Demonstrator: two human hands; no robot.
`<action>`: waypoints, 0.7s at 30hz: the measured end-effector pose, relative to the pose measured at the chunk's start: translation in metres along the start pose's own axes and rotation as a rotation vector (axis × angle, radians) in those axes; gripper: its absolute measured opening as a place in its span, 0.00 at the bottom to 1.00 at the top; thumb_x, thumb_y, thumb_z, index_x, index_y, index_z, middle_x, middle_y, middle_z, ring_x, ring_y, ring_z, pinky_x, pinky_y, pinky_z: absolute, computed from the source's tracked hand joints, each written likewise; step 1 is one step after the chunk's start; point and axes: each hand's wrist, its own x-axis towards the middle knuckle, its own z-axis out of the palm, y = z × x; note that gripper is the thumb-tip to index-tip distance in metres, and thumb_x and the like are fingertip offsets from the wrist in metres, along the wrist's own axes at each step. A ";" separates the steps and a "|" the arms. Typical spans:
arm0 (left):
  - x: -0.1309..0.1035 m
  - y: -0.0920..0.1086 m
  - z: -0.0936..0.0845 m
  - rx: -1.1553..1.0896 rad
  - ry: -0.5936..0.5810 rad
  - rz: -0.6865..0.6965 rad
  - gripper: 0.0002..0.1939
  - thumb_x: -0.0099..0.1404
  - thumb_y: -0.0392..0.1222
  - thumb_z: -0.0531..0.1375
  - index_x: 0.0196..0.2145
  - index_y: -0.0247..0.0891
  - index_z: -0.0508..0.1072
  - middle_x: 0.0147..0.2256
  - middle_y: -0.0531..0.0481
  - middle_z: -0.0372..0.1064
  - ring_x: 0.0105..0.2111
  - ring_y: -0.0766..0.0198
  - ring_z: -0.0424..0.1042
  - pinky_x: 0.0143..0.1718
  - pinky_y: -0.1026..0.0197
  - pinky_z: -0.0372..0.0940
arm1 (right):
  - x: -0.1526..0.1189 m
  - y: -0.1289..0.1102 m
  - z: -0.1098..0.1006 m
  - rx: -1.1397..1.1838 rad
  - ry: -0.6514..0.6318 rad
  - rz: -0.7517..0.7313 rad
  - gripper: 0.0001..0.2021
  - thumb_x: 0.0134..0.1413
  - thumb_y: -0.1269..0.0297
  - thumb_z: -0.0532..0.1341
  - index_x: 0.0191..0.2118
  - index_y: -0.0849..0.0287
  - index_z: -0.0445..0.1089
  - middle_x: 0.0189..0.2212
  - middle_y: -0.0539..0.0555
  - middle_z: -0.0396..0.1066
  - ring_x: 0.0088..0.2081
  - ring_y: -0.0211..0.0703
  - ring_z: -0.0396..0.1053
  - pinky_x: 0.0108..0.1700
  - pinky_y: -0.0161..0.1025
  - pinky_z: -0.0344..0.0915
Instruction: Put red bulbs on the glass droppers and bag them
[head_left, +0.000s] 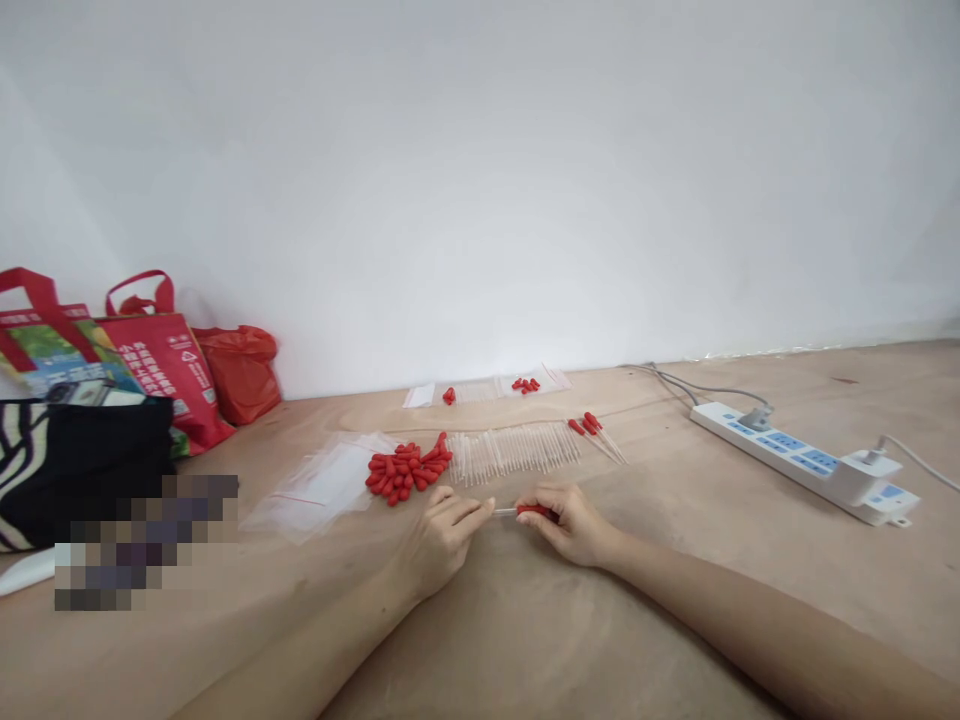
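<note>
My left hand (446, 535) pinches one end of a thin clear tube (505, 512). At the tube's other end, a red rubber bulb (529, 510) is gripped by my right hand (574, 525), and its fingers partly cover it. The join between tube and bulb is too small to tell apart. Just beyond my left hand lies a heap of red rubber bulbs (405, 470). A row of thin clear tubes (517, 450) is spread to the right of the heap. Several tubes with red bulbs on them (592, 424) lie at that row's right end.
Clear zip bags (319, 495) lie left of the heap. By the wall are more bagged bulbs and tubes (487, 388). A power strip (802, 460) with cables stands on the right. Shopping bags (169, 365) and a black striped cloth (82, 465) fill the left side.
</note>
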 end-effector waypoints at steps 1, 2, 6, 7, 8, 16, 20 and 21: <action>0.000 0.001 0.001 -0.002 0.011 -0.002 0.16 0.62 0.26 0.46 0.44 0.35 0.65 0.32 0.47 0.72 0.28 0.66 0.70 0.34 0.59 0.56 | 0.000 0.000 -0.001 -0.035 0.006 -0.022 0.12 0.54 0.60 0.51 0.32 0.58 0.69 0.26 0.53 0.68 0.29 0.38 0.64 0.32 0.34 0.59; 0.000 0.002 0.001 -0.004 0.020 0.000 0.16 0.62 0.27 0.46 0.45 0.35 0.64 0.32 0.47 0.72 0.28 0.66 0.70 0.34 0.60 0.56 | 0.000 0.000 -0.001 -0.067 0.013 -0.041 0.12 0.55 0.61 0.50 0.33 0.58 0.69 0.27 0.54 0.68 0.29 0.38 0.64 0.32 0.34 0.59; 0.001 0.003 0.002 -0.010 0.054 0.041 0.15 0.61 0.26 0.46 0.44 0.35 0.63 0.31 0.47 0.72 0.28 0.66 0.70 0.33 0.60 0.57 | -0.001 0.003 0.000 -0.147 -0.010 -0.119 0.12 0.55 0.63 0.49 0.34 0.59 0.68 0.26 0.54 0.66 0.27 0.37 0.63 0.30 0.33 0.59; 0.001 0.003 0.002 -0.014 0.063 0.051 0.15 0.61 0.26 0.46 0.43 0.35 0.64 0.31 0.47 0.72 0.28 0.66 0.70 0.33 0.60 0.57 | -0.002 0.004 0.000 -0.151 -0.016 -0.136 0.11 0.55 0.64 0.49 0.34 0.60 0.67 0.26 0.54 0.66 0.27 0.37 0.62 0.30 0.33 0.59; 0.001 0.003 0.002 -0.020 0.069 0.059 0.16 0.60 0.25 0.46 0.43 0.35 0.64 0.31 0.47 0.72 0.28 0.66 0.70 0.33 0.61 0.57 | -0.002 0.005 0.001 -0.154 -0.022 -0.149 0.11 0.55 0.64 0.49 0.34 0.60 0.67 0.26 0.54 0.66 0.27 0.37 0.62 0.30 0.33 0.59; 0.004 0.005 -0.001 -0.059 0.051 0.066 0.13 0.60 0.25 0.48 0.41 0.34 0.64 0.30 0.48 0.73 0.25 0.67 0.69 0.31 0.61 0.56 | -0.004 0.006 0.003 -0.205 -0.055 -0.193 0.09 0.54 0.65 0.51 0.36 0.60 0.66 0.29 0.54 0.68 0.30 0.37 0.65 0.32 0.33 0.61; 0.005 0.006 -0.001 -0.072 0.037 0.075 0.14 0.60 0.25 0.47 0.40 0.35 0.64 0.30 0.48 0.73 0.26 0.66 0.69 0.31 0.61 0.56 | -0.005 0.005 0.003 -0.225 -0.072 -0.234 0.10 0.55 0.64 0.51 0.36 0.60 0.66 0.29 0.55 0.68 0.30 0.38 0.65 0.33 0.33 0.61; 0.005 0.006 0.000 -0.081 0.037 0.074 0.14 0.60 0.25 0.47 0.40 0.35 0.65 0.30 0.48 0.73 0.26 0.66 0.70 0.31 0.61 0.56 | -0.005 0.005 0.004 -0.224 -0.074 -0.241 0.10 0.55 0.64 0.50 0.36 0.61 0.66 0.29 0.55 0.68 0.31 0.38 0.65 0.33 0.34 0.61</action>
